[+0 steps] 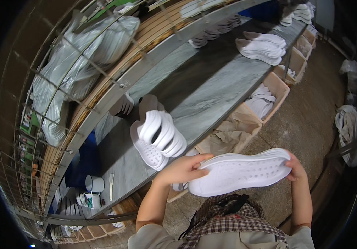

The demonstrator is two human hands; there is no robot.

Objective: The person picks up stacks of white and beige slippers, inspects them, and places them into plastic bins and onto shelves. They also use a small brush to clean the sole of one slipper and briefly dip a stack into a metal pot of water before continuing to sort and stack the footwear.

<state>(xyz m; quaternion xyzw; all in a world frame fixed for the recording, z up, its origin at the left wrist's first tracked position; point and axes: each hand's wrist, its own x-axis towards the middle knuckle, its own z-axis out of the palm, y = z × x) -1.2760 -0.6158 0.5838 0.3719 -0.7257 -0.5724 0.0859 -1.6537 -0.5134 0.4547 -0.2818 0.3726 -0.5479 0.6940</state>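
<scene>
Both hands on one white sole [238, 172], held flat in the air in front of the chest, tread side up, clear of the bench [211, 83].

- Left hand [182, 169]: fingers wrapped on the sole's near-left end, thumb on top of the rim. Firm hold.
- Right hand [295, 168]: fingers curled round the far-right end, mostly hidden behind the sole. Closed on it as far as I can tell.
- The sole's upper edge looks layered, so it may be several stacked; can't tell.

Around it:
- Stack of soles [158, 139] on the bench's near edge, standing on edge and fanned, just left of the held one, not touching.
- More flat stacks [261, 47] further along the bench.
- Cardboard boxes [276, 89] in a row below the bench edge; one holds white pieces, the nearest has brown paper [228, 135].
- Wire rack with bagged goods [83, 54] behind the bench.
- Cups [93, 184] on the bench's left end.

Step, my read: checking or aligning the sole in hand, tread face toward the camera. If it's to join the stack, the next move calls for turning it on edge and setting it down beside the rest without knocking over the fan.
</scene>
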